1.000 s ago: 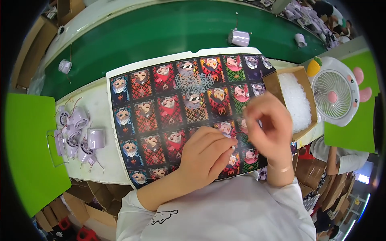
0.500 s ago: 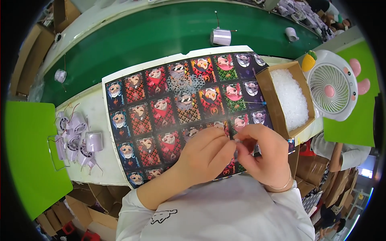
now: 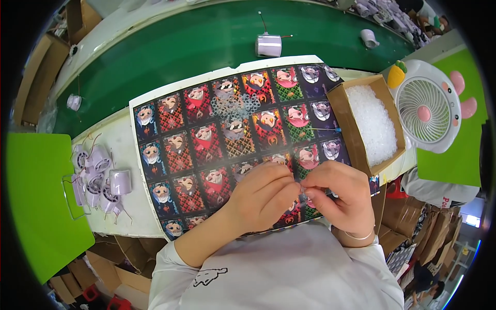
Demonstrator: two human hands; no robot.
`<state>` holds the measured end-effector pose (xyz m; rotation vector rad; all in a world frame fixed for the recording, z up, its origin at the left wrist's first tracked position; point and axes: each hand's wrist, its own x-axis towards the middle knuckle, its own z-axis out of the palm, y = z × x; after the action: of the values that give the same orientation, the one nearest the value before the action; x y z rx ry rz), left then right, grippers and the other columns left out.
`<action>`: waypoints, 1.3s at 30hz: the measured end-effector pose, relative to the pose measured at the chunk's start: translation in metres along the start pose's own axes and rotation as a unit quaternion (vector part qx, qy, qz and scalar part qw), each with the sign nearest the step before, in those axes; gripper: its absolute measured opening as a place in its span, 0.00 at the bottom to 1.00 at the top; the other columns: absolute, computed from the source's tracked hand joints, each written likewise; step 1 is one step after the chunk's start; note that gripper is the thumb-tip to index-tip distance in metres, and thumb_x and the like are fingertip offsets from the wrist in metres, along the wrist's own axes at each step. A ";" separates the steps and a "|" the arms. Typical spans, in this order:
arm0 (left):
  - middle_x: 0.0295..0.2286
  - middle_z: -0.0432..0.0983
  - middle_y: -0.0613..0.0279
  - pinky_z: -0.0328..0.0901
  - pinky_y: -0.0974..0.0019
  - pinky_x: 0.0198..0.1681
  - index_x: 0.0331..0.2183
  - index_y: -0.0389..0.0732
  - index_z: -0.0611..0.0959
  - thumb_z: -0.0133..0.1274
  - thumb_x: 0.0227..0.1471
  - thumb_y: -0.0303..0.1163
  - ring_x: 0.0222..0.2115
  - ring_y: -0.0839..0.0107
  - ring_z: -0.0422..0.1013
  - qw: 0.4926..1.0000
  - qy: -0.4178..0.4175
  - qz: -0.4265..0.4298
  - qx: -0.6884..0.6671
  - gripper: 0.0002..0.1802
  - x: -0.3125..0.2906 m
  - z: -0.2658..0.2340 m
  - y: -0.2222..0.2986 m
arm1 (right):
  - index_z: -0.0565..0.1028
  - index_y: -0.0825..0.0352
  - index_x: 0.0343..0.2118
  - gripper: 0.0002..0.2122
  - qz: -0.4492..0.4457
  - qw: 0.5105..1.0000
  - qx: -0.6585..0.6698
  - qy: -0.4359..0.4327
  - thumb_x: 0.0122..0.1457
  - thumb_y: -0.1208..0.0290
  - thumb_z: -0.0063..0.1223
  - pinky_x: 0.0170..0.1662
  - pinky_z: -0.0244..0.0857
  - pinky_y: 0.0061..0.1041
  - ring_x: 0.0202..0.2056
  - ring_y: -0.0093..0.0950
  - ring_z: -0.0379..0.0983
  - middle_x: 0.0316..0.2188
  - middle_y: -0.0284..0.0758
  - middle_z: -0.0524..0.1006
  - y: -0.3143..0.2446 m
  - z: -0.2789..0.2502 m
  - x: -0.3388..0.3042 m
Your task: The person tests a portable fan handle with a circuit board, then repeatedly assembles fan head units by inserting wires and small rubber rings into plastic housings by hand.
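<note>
My left hand (image 3: 264, 199) and my right hand (image 3: 341, 195) meet at the near edge of a printed sheet (image 3: 222, 138) covered in rows of cartoon cards. Thumbs and fingertips are pinched together around a small translucent piece (image 3: 303, 197). Most of it is hidden by the fingers, so its exact kind cannot be made out. Farther up the sheet lies a loose cluster of small clear rings (image 3: 235, 107). To the right, a cardboard box (image 3: 343, 116) holds a heap of tiny clear plastic parts (image 3: 371, 129). Between them rests a thin tool with a blue end (image 3: 337, 130).
A white fan (image 3: 426, 106) with pink ears stands beyond the box. Several lilac motor housings with wires (image 3: 95, 175) lie at left. More housings, including a wired cylinder (image 3: 268, 46), sit on a green conveyor belt (image 3: 181, 49). Green panels (image 3: 39, 191) flank the bench.
The housings on the green belt have shifted to the left. My hands stay together at nearly the same spot, with the right fingers slightly re-angled around the small piece.
</note>
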<state>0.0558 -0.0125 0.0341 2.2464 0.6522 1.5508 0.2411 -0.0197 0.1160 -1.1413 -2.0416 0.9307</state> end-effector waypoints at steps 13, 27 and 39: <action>0.28 0.74 0.53 0.69 0.61 0.32 0.33 0.33 0.77 0.56 0.39 0.24 0.32 0.57 0.72 0.995 -0.038 -0.088 -0.010 0.13 0.003 0.000 0.003 | 0.75 0.69 0.33 0.12 0.029 0.996 0.022 0.084 0.45 0.88 0.59 0.25 0.65 0.21 0.23 0.23 0.71 0.28 0.35 0.74 0.002 0.012 -0.003; 0.28 0.74 0.54 0.69 0.60 0.32 0.34 0.34 0.76 0.62 0.37 0.20 0.31 0.58 0.72 0.993 -0.015 -0.102 -0.057 0.17 0.008 0.002 0.001 | 0.76 0.72 0.36 0.13 -0.024 0.983 0.088 0.161 0.46 0.89 0.59 0.28 0.67 0.19 0.24 0.22 0.73 0.31 0.39 0.78 0.021 0.027 -0.008; 0.31 0.77 0.48 0.73 0.57 0.34 0.34 0.31 0.78 0.56 0.42 0.23 0.33 0.54 0.74 0.996 -0.072 0.008 0.045 0.12 0.011 -0.004 -0.002 | 0.78 0.70 0.31 0.07 0.082 0.994 0.062 0.030 0.47 0.83 0.62 0.27 0.66 0.22 0.24 0.25 0.72 0.26 0.36 0.75 0.017 0.008 -0.005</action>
<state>0.0547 -0.0049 0.0434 2.4081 0.6759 1.3764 0.2445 -0.0196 0.0971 -1.2674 -1.8363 1.0732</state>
